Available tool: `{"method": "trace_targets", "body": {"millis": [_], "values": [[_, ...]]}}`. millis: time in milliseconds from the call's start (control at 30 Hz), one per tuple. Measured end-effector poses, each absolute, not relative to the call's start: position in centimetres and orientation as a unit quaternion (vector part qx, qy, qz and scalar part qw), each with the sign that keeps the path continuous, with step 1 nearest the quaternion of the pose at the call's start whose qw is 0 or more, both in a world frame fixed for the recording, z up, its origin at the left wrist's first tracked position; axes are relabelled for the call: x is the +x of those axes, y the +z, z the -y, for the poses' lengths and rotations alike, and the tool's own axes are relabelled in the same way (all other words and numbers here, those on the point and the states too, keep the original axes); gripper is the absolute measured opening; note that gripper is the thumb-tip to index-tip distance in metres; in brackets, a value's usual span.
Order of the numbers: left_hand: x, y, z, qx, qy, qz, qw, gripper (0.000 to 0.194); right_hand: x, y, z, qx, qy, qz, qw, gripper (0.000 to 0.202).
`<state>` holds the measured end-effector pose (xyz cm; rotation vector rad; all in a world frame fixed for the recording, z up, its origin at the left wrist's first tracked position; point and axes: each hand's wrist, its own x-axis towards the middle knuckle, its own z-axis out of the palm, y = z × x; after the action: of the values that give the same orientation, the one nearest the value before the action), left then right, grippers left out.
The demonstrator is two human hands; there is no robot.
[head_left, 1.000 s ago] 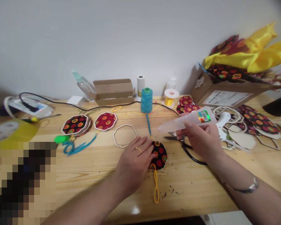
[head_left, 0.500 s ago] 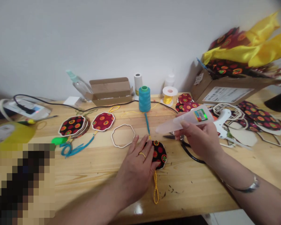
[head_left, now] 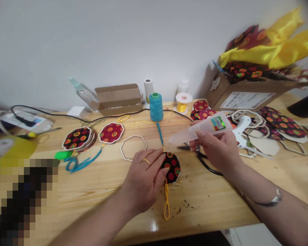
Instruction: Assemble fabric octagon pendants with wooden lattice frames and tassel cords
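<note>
Nearest me, a yellow loop cord point(head_left: 166, 205) trails toward the table's front edge from the black patterned ornament point(head_left: 172, 166), which lies flat on the wooden table point(head_left: 220, 201). My left hand point(head_left: 143, 177) rests on the ornament's left side, fingers curled down and pressing it. Its long axis runs near to far: yellow loop toward me, teal cord point(head_left: 159, 134) running away to the teal thread spool point(head_left: 156, 107).

My right hand point(head_left: 218, 150) is wrapped around a translucent glue bottle point(head_left: 200, 129), held above the table, lying almost level with its tip pointing left, just beyond the ornament. Black scissors point(head_left: 195, 152) lie beneath that hand.

Compared with a second ago, my left fingers have drawn in from flat to curled, and the bottle sits slightly lower and nearer the ornament.

Farther back lie an empty wooden frame point(head_left: 133, 147) and a cardboard box point(head_left: 118, 99).
</note>
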<state>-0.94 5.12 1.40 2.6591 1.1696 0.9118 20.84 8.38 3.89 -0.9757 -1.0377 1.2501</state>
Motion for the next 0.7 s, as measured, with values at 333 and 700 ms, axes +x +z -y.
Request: {"method": "trace_targets", "body": {"millis": [333, 700], "values": [[0.5, 0.4, -4.1, 0.919, 0.187, -0.347, 0.020, 0.043, 20.8, 3.7, -8.5, -0.446, 0.524, 0.452, 0.567, 0.023], [0.2, 0.9, -4.1, 0.912, 0.186, -0.364, 0.033, 0.046, 20.8, 3.5, -8.4, -0.447, 0.491, 0.487, 0.568, 0.021]]}}
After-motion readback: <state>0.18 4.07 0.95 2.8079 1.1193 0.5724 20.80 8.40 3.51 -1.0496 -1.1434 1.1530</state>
